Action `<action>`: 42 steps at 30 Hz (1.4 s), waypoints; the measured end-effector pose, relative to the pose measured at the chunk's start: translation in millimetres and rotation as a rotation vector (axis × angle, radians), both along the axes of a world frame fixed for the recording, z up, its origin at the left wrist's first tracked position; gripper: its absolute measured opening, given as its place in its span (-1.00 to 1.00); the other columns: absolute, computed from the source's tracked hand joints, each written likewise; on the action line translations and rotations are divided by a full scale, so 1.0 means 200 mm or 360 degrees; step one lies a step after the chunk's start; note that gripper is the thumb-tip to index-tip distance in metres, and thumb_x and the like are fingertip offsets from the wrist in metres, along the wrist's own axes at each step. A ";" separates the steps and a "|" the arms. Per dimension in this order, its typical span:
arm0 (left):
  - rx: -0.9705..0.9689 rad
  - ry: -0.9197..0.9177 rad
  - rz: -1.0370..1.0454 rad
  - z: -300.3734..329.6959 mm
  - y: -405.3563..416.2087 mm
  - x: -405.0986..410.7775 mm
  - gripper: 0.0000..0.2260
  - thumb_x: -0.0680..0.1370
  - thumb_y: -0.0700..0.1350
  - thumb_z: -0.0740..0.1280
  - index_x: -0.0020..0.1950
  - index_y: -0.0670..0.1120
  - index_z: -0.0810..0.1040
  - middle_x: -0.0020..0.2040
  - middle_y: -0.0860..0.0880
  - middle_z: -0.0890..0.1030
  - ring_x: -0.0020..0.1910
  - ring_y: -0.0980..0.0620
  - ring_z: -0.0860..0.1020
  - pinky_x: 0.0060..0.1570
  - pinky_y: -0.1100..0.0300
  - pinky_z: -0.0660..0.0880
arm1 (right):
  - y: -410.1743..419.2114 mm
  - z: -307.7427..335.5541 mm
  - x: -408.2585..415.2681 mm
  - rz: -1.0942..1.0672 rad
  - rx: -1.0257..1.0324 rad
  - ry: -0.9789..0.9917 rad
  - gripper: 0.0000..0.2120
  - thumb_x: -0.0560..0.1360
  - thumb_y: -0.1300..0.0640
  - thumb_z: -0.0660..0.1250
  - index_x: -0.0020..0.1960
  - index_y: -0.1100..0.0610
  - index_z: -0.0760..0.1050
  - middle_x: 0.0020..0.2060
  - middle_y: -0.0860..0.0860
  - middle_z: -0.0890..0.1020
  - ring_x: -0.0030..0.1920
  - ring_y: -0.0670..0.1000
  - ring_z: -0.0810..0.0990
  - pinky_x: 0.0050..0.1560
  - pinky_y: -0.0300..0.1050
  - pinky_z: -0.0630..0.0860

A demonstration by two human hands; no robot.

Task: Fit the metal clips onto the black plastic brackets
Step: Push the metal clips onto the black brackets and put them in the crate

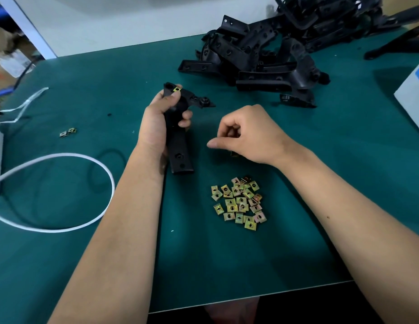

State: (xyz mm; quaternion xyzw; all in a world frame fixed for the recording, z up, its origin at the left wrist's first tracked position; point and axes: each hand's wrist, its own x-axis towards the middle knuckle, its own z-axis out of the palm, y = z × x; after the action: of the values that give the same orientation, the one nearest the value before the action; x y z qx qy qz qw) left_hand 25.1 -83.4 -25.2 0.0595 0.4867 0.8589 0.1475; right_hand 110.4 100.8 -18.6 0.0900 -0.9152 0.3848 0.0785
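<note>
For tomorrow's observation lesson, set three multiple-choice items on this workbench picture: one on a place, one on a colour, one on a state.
1. Where is the pile of loose metal clips?
A. Between the forearms
B. On the pile of brackets
C. On the white cable

2. What colour is the table mat?
A. Red
B. Teal green
C. Yellow

3. What does the left hand hold?
A. Nothing
B. Scissors
C. A black bracket

Key: 1 A, clips lie near the right forearm; 2 B, the mat is teal; 3 C, fingers wrap the bracket.

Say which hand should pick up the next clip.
Right. The right hand hovers just beyond the loose clip pile and looks free, while the left hand grips the bracket, which already carries one clip.
</note>
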 end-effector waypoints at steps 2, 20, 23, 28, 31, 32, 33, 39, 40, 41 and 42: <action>-0.0010 0.0002 0.0002 0.00 0.00 0.00 -0.96 0.62 -0.22 0.28 0.04 -0.11 0.44 -0.14 -0.04 0.55 -0.36 0.03 0.42 -0.41 0.26 0.28 | -0.01 0.01 0.00 0.0062 0.0026 0.0006 -0.93 0.53 0.10 0.52 -0.10 0.09 0.74 -0.30 -0.11 0.69 -0.31 -0.19 0.61 -0.17 -0.37 0.48; 0.0014 -0.0010 -0.0016 0.00 0.00 0.00 -0.95 0.62 -0.22 0.28 0.01 -0.10 0.43 -0.12 -0.05 0.51 -0.35 0.03 0.40 -0.41 0.26 0.28 | 0.01 0.00 -0.01 0.0010 0.0037 -0.0069 -0.78 0.35 0.03 0.67 -0.20 0.06 0.64 -0.38 -0.09 0.64 -0.40 -0.17 0.54 -0.30 -0.29 0.51; 0.0011 0.0000 -0.0021 0.00 0.00 0.00 -0.94 0.61 -0.22 0.29 0.00 -0.10 0.42 -0.12 -0.06 0.52 -0.35 0.03 0.41 -0.41 0.26 0.28 | 0.02 -0.02 -0.02 -0.0019 0.0031 -0.0037 -0.73 0.36 -0.03 0.66 -0.21 0.05 0.59 -0.43 -0.08 0.61 -0.46 -0.17 0.50 -0.36 -0.30 0.46; 0.0014 0.0002 -0.0006 0.00 0.00 -0.01 -0.91 0.61 -0.22 0.29 0.09 -0.13 0.42 -0.11 -0.07 0.49 -0.36 0.03 0.41 -0.43 0.26 0.29 | 0.02 0.01 0.00 0.0116 0.0220 0.0019 -0.68 0.48 0.22 0.54 0.20 -0.02 0.66 -0.08 -0.04 0.65 -0.24 -0.06 0.58 -0.09 -0.19 0.51; 0.0073 -0.0039 -0.0021 -0.01 0.00 -0.01 -0.93 0.61 -0.23 0.29 0.08 -0.13 0.45 -0.11 -0.07 0.50 -0.36 0.03 0.41 -0.43 0.26 0.29 | 0.08 0.05 0.01 0.0123 0.0156 -0.0064 -0.86 0.48 0.13 0.56 0.01 0.04 0.69 -0.17 -0.02 0.69 -0.27 -0.12 0.56 -0.16 -0.18 0.48; 0.0105 -0.0062 -0.0029 -0.01 0.00 -0.01 -0.93 0.61 -0.23 0.29 0.07 -0.13 0.45 -0.12 -0.06 0.50 -0.36 0.03 0.41 -0.43 0.27 0.29 | 0.11 0.06 0.01 0.0154 0.0162 -0.0180 -0.88 0.45 0.07 0.59 -0.05 0.03 0.69 -0.21 -0.03 0.70 -0.29 -0.15 0.54 -0.20 -0.19 0.47; 0.0128 -0.0076 -0.0039 -0.01 0.00 -0.01 -0.93 0.61 -0.23 0.30 0.07 -0.13 0.45 -0.12 -0.05 0.49 -0.36 0.03 0.41 -0.43 0.27 0.30 | 0.14 0.08 0.01 0.0210 0.0183 -0.0307 -0.86 0.42 0.03 0.61 -0.09 0.00 0.69 -0.22 -0.04 0.70 -0.29 -0.16 0.53 -0.22 -0.20 0.48; 0.0066 0.0003 -0.0168 -0.02 0.01 0.00 -0.78 0.53 -0.28 0.37 0.13 -0.13 0.44 -0.15 -0.02 0.53 -0.34 0.07 0.41 -0.42 0.31 0.31 | 0.17 0.07 0.00 0.0283 0.0330 -0.0423 -0.91 0.44 0.08 0.60 -0.13 -0.05 0.70 -0.20 -0.07 0.70 -0.20 -0.04 0.59 -0.13 -0.08 0.54; 0.0022 0.0043 -0.0198 -0.02 0.01 0.00 -0.76 0.51 -0.30 0.38 0.14 -0.14 0.46 -0.15 -0.02 0.55 -0.34 0.07 0.42 -0.41 0.31 0.32 | 0.16 0.06 -0.01 0.0245 0.0316 -0.0373 -0.93 0.47 0.08 0.56 -0.13 -0.05 0.69 -0.19 -0.07 0.70 -0.20 -0.05 0.61 -0.11 -0.06 0.55; -0.0043 0.0095 -0.0227 -0.01 0.01 0.01 -0.73 0.49 -0.31 0.39 0.15 -0.14 0.47 -0.14 -0.03 0.56 -0.35 0.08 0.42 -0.41 0.31 0.32 | 0.16 0.05 -0.01 0.0196 0.0264 -0.0319 -0.95 0.51 0.10 0.53 -0.11 -0.02 0.69 -0.19 -0.07 0.71 -0.20 -0.07 0.62 -0.10 -0.06 0.57; -0.0125 0.0156 -0.0257 -0.01 0.02 0.01 -0.69 0.47 -0.32 0.40 0.18 -0.15 0.46 -0.12 -0.07 0.58 -0.35 0.08 0.41 -0.40 0.31 0.31 | 0.16 0.04 -0.02 0.0144 0.0142 -0.0283 -0.96 0.55 0.13 0.49 -0.08 0.03 0.67 -0.19 -0.05 0.71 -0.21 -0.09 0.63 -0.14 -0.08 0.58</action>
State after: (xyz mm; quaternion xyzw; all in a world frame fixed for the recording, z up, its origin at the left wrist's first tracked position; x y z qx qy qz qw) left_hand 27.0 -80.2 -27.2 0.1347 0.5203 0.8205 0.1946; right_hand 107.4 132.7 -9.7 0.1002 -0.9298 0.3534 -0.0246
